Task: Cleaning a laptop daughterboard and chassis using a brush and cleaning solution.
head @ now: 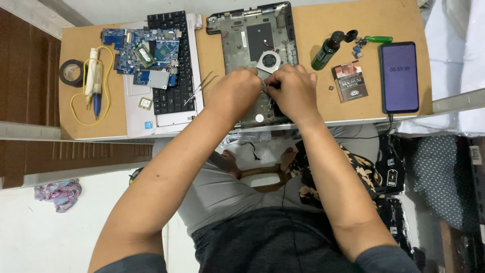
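Both my hands meet over the lower middle of an opened dark laptop base (237,48) lying on the brown desk. My left hand (233,93) is curled with its fingers pressed against the chassis. My right hand (293,91) pinches something small and dark at the spot where the hands touch; what it is stays hidden. A round cooling fan (269,60) sits just above my knuckles. Metal tweezers (201,87) lie left of my left hand.
A white laptop keyboard half (177,108) carries a blue circuit board (146,50). Far left lie a tape roll (71,72) and a soldering iron with yellow cord (94,81). Right side: a dark bottle (326,50), a small box (350,81), a green-handled tool (378,39), a phone (399,76).
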